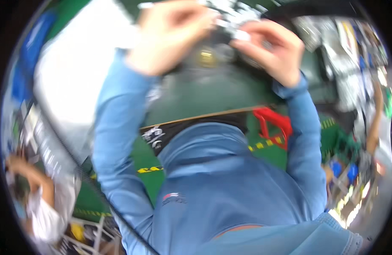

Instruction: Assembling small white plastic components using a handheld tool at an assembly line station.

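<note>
My left hand (pixel 170 38) is over the far part of the dark green table (pixel 191 93). Its thumb and fingers come together in a pinch, smeared by motion, and what sits between them cannot be made out. Facing it, my right hand (pixel 274 49) has its thumb and index finger drawn close, with white patches at the tips. Past the fingertips lies a blurred cluster of small white and clear pieces (pixel 240 15). A small gold-coloured round piece (pixel 207 58) rests on the table between my wrists, with a greyish round piece (pixel 225 53) beside it.
A large white sheet or bag (pixel 81 63) fills the left side. A red frame-like object (pixel 273 123) is at the table's near edge. Clear bags (pixel 347 63) are piled at right. A dark cable (pixel 83 172) crosses the lower left. Other people's arms (pixel 32 174) show at both sides.
</note>
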Tool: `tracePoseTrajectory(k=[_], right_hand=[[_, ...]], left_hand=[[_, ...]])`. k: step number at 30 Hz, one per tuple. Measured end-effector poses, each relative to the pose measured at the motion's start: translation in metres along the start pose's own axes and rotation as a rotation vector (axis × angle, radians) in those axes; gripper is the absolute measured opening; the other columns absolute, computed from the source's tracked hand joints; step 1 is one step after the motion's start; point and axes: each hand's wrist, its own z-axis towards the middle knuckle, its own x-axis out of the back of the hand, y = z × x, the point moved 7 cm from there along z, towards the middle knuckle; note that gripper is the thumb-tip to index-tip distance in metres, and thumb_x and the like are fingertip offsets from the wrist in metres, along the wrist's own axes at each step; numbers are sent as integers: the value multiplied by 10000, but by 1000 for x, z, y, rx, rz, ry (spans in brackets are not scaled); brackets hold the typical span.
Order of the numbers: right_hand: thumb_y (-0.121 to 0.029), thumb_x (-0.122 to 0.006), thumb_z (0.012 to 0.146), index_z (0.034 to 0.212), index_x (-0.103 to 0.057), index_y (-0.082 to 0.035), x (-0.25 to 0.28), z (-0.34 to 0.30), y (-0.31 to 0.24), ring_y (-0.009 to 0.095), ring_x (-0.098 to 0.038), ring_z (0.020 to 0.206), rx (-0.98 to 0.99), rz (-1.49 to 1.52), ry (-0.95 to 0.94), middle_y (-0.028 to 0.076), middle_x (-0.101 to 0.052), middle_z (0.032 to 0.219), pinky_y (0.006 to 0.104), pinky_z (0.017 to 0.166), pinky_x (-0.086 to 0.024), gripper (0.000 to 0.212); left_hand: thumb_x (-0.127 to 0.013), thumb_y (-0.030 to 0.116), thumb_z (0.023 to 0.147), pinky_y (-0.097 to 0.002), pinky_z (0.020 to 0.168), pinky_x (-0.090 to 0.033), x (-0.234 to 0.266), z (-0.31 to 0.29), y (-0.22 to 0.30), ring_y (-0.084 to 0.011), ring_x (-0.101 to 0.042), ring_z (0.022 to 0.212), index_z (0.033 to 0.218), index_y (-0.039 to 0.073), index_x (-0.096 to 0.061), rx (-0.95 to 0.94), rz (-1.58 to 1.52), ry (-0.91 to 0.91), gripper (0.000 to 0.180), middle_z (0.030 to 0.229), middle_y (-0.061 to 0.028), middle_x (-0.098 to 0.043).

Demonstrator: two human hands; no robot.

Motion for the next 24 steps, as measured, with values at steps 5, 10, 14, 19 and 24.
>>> tracePoseTrajectory(k=[5, 10, 14, 19, 24], right_hand=[[-61, -681, 971, 1108, -650, 1, -27, -1, 21, 26, -426, 496, -409, 920, 34, -19, -566, 669, 197, 456, -312, 153], [-154, -608, 1041, 1125, -637, -14, -45, 2, 15, 37, -359, 451, -377, 1128, -102, -47, -464, 601, 211, 462, -271, 166], [-175, -611, 1046, 1118, -637, -32, -48, 1, 12, 36, -364, 451, -406, 1184, -165, -48, -469, 600, 211, 460, -283, 162], [-113, -667, 994, 1200, -623, -1, -35, -6, 16, 56, -549, 636, -342, 722, -46, 18, -645, 832, 196, 565, -429, 238], [-33, -871, 751, 1139, -741, 22, -9, 10, -23, 184, -639, 813, 329, 253, -34, 72, -671, 846, 306, 751, -508, 413]], left_hand=[[-801, 139, 777, -389, 689, -500, -35, -34, 68, -276, -626, 807, 1014, 27, -663, -726, 696, 390, 297, 859, -93, -605], [-787, 122, 796, -381, 668, -480, -26, -40, 72, -251, -607, 777, 1009, -1, -664, -839, 731, 550, 275, 857, -76, -601], [-779, 99, 801, -376, 658, -477, -26, -42, 72, -248, -607, 770, 999, -10, -670, -878, 696, 563, 251, 851, -71, -600], [-799, 89, 772, -337, 629, -483, -20, -28, 67, -227, -604, 706, 979, 36, -690, -741, 305, 437, 240, 781, -64, -578], [-750, 201, 911, -233, 623, -504, -38, -13, 11, -69, -616, 703, 914, -5, -743, 147, -550, -177, 206, 769, -32, -696]])
